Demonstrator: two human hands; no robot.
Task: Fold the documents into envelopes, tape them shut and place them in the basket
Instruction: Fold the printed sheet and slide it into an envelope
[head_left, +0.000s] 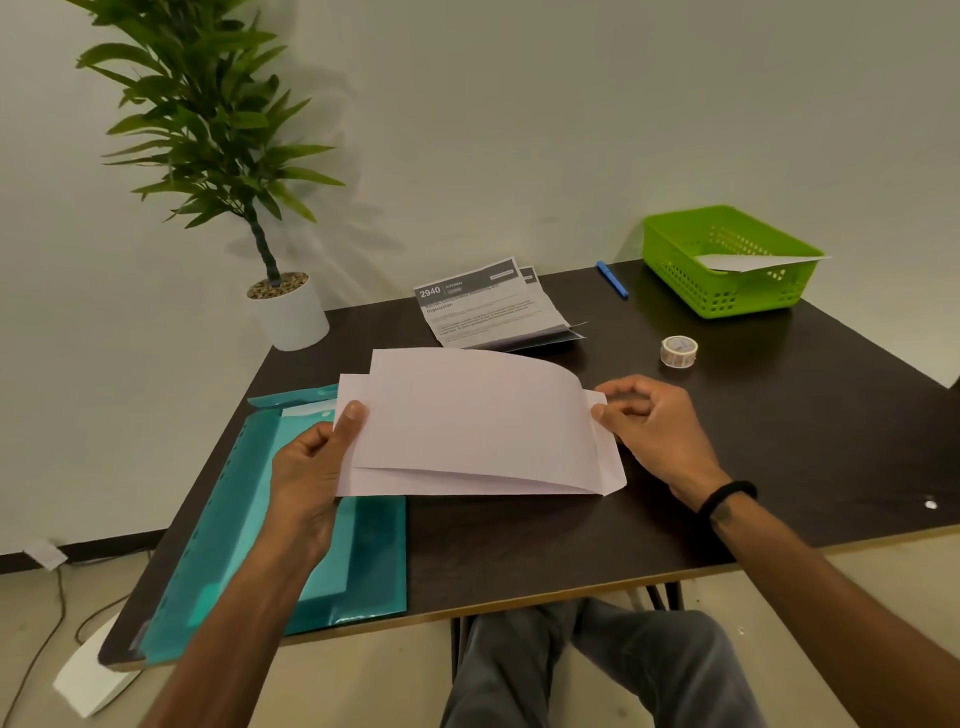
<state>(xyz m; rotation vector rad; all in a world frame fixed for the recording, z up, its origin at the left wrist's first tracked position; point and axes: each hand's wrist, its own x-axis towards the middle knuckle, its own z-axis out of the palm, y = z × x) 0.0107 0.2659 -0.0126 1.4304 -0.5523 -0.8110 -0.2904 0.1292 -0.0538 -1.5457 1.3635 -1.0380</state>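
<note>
Held above the dark, matte worktop (727, 441): a thin stack of smooth white envelopes (478, 426), rectangular, top sheet bowed upward in a soft curve. Gripped at the stack's left edge by the left hand (317, 457), thumb on top, fingers curled beneath. Pinched at the stack's right edge by the right hand (649, 426), thumb and fingertips closed on the paper, a black band round that wrist. Under and to the left of the envelopes, a glossy translucent teal plastic folder (260, 545), flat, flap open. Just beyond the envelopes, folded printed documents (483, 306) with a grey header. Far right of the envelopes, a clear tape roll (678, 352), a blue pen (612, 279) and a perforated lime-green plastic basket (727, 291) with a white sheet inside. Beyond and left of the envelopes, a leafy plant (218, 130) in a white pot on the corner, against a plain pale wall.
</note>
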